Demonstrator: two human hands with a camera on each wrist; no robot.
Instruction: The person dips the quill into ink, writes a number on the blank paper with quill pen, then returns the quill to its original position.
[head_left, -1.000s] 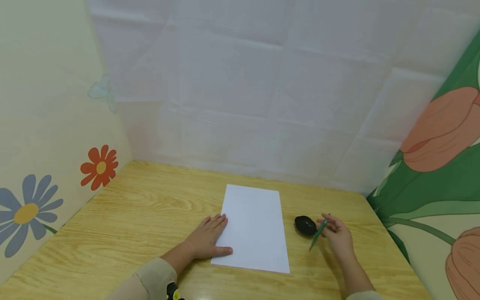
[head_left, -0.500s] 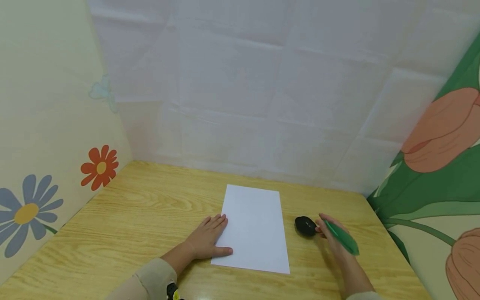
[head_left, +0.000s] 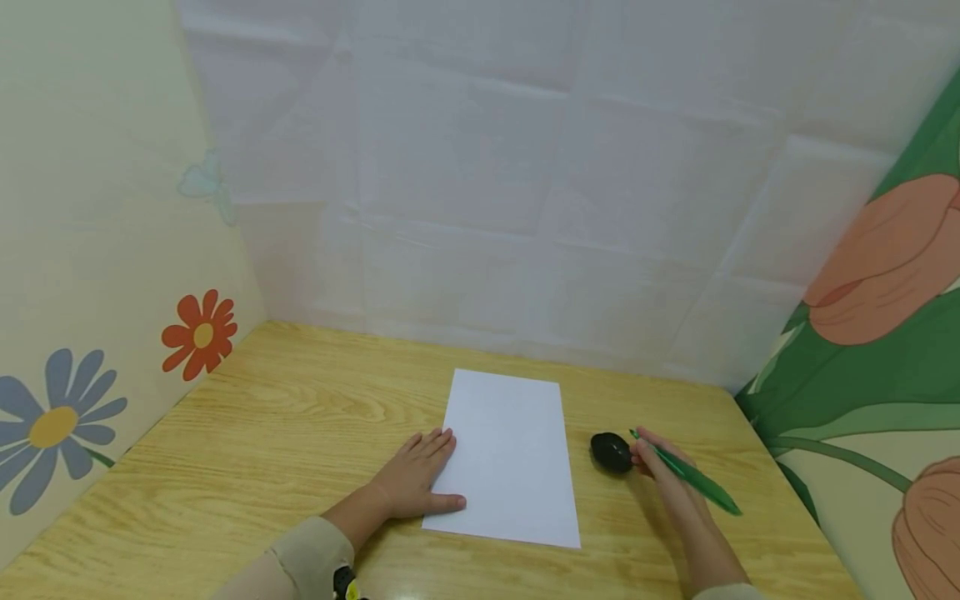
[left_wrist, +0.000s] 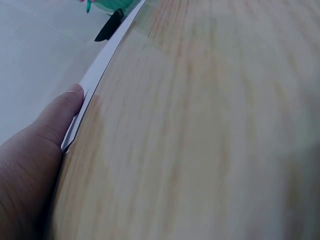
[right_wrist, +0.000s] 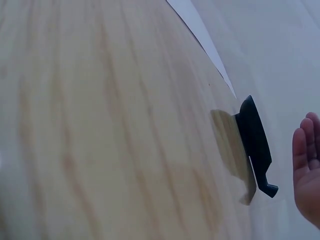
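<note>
Left hand [head_left: 412, 477] lies flat across paper [head_left: 513, 458] edge; right hand [head_left: 670, 483], well apart, pinches pen [head_left: 701, 481].

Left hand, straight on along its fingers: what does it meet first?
The white paper: the left hand overlaps its left edge, so it would likely slide over the sheet or shift it. Past that, the table, then the white backdrop; depth is hard to judge.

A wood-grain desk [head_left: 315, 400] stood in a makeshift, booth-like setting, enclosed by a creased white sheet [head_left: 465, 167] behind, a pale flower-print panel [head_left: 97, 225] at left and a bold tulip-print panel [head_left: 892, 350] at right; the building itself was unclear.
</note>
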